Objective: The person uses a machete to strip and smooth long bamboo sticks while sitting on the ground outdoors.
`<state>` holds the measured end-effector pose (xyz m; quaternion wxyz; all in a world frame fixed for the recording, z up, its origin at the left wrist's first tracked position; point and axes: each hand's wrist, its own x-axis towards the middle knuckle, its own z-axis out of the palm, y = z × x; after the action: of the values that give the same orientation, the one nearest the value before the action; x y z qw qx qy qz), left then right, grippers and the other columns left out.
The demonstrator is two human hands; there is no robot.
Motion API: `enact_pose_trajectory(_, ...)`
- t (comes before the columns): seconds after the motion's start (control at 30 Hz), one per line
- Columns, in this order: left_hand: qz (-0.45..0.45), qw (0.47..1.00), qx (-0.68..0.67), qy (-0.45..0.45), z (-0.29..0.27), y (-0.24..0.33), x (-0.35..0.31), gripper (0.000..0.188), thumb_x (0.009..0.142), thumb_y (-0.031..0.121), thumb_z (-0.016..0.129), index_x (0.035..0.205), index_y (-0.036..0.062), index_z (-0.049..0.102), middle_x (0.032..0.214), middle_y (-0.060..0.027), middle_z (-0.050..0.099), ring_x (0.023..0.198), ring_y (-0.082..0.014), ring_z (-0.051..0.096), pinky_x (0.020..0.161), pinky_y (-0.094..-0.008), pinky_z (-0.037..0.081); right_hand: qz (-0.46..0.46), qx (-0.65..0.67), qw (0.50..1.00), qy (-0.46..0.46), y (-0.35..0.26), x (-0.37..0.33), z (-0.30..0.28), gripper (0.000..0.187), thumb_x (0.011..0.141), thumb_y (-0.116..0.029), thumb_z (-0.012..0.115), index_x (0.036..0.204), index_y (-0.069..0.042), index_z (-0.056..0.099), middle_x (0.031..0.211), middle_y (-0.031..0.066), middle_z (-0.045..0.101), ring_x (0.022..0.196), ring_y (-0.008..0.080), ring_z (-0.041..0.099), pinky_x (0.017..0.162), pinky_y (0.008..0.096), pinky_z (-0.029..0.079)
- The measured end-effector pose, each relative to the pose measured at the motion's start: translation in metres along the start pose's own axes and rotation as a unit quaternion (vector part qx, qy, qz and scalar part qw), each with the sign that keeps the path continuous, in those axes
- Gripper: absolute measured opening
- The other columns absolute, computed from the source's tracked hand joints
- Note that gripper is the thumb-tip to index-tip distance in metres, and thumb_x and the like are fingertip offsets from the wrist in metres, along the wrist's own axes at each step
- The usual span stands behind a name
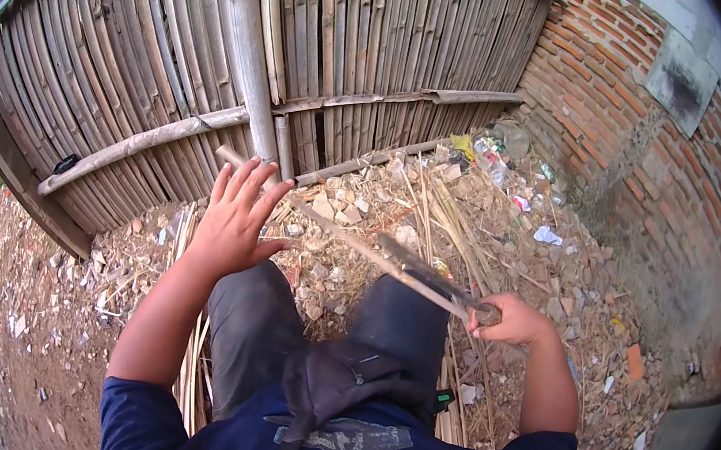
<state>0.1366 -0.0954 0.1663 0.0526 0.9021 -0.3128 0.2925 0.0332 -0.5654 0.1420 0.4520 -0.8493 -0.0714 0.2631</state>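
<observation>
My left hand (236, 220) is open, its fingers spread over a long thin bamboo strip (358, 244). The strip's far end sticks out beyond the fingertips; whether the palm touches it I cannot tell. It slants down to the right, its near end at my right hand (510, 320). That hand is closed around a large knife with a dark blade (426, 272), which points away to the upper left, just above my right knee. The strip's near end lies against the knife by my thumb; whether the fingers also pinch it is hidden.
Several split bamboo strips (450, 222) lie on the rubble-strewn ground ahead, and others (194, 357) beside my left leg. A bamboo fence (355, 38) stands in front, meeting a brick wall (606, 102) on the right. Litter (492, 160) gathers in their corner.
</observation>
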Motion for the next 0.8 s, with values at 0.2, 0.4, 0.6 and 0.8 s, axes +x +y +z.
enact_pose_trajectory(0.2, -0.007, 0.981, -0.061, -0.184, 0.010, -0.031, -0.013, 0.049, 0.082, 0.046, 0.075, 0.115, 0.0106, 0.066, 0.102, -0.0100, 0.069, 0.106, -0.0318, 0.065, 0.098, -0.0497, 0.046, -0.034, 0.038, 0.993, -0.108, -0.005, 0.012, 0.000, 0.022, 0.082, -0.004, 0.074, 0.103, -0.002, 0.069, 0.103, 0.0051, 0.073, 0.100, 0.0128, 0.065, 0.090, 0.0314, 0.051)
enact_pose_trajectory(0.4, -0.035, 0.976, -0.046, -0.212, 0.011, -0.038, -0.066, 0.032, 0.086, 0.042, 0.072, 0.095, 0.0123, 0.067, 0.081, -0.0083, 0.068, 0.076, -0.0325, 0.068, 0.069, -0.0459, 0.053, -0.089, 0.025, 0.995, -0.032, -0.029, 0.029, -0.015, 0.022, 0.080, -0.006, 0.079, 0.099, -0.002, 0.068, 0.108, 0.0078, 0.072, 0.102, 0.0172, 0.066, 0.092, 0.0354, 0.052)
enact_pose_trajectory(0.6, -0.235, 0.939, -0.037, -0.247, 0.002, -0.014, -0.150, 0.041, 0.091, 0.047, 0.068, 0.078, 0.0087, 0.063, 0.064, -0.0139, 0.064, 0.063, -0.0365, 0.067, 0.059, -0.0487, 0.053, -0.167, -0.193, 0.918, 0.303, -0.050, 0.052, -0.055, 0.039, 0.078, -0.027, 0.085, 0.101, 0.000, 0.068, 0.094, 0.0090, 0.069, 0.090, 0.0199, 0.065, 0.086, 0.0369, 0.051)
enact_pose_trajectory(0.8, -0.408, 0.866, -0.173, -0.230, 0.001, 0.031, -0.222, 0.046, 0.101, 0.041, 0.055, 0.077, 0.0012, 0.058, 0.068, -0.0254, 0.062, 0.068, -0.0488, 0.062, 0.062, -0.0548, 0.047, -0.142, -0.132, 0.946, 0.261, -0.080, 0.108, -0.004, 0.045, 0.080, -0.034, 0.084, 0.104, 0.000, 0.068, 0.080, 0.0111, 0.065, 0.070, 0.0195, 0.060, 0.069, 0.0359, 0.049)
